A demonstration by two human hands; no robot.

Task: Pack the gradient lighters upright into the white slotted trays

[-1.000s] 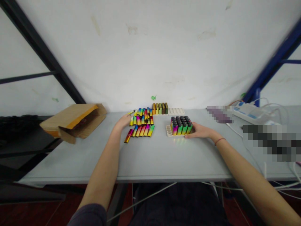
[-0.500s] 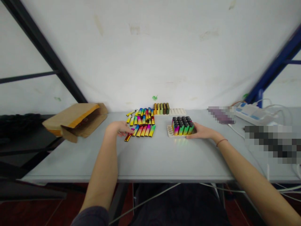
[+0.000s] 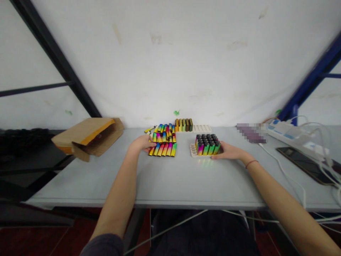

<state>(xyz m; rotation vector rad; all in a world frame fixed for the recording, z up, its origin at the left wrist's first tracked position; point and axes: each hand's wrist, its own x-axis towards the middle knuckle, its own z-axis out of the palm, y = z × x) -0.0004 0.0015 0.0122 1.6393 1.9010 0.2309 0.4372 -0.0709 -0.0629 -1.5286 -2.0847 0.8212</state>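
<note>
My left hand (image 3: 145, 143) reaches to the left end of a row of shiny rainbow-coloured lighter sleeves (image 3: 166, 150) lying flat side by side. Its fingers are bent onto the leftmost sleeve, which they partly hide. Behind that row, more sleeves (image 3: 160, 137) lie in a looser pile. My right hand (image 3: 226, 150) grips the right side of a white tray (image 3: 193, 150), thumb at its front corner. Upright rainbow lighters (image 3: 207, 145) with black tops fill most of the tray; its left column of holes shows bare.
By the wall, upright gold and dark pieces (image 3: 183, 124) stand beside a white holed rack (image 3: 201, 128). An open brown paper bag (image 3: 87, 133) lies left. To the right are a purple blurred object (image 3: 252, 133), a black phone (image 3: 306, 165), a power strip (image 3: 295, 137) and white cables.
The red-gold sleeve that lay slanted under my left hand now sits in line with the front row. My left hand has shifted slightly right. My right hand stays on the tray.
</note>
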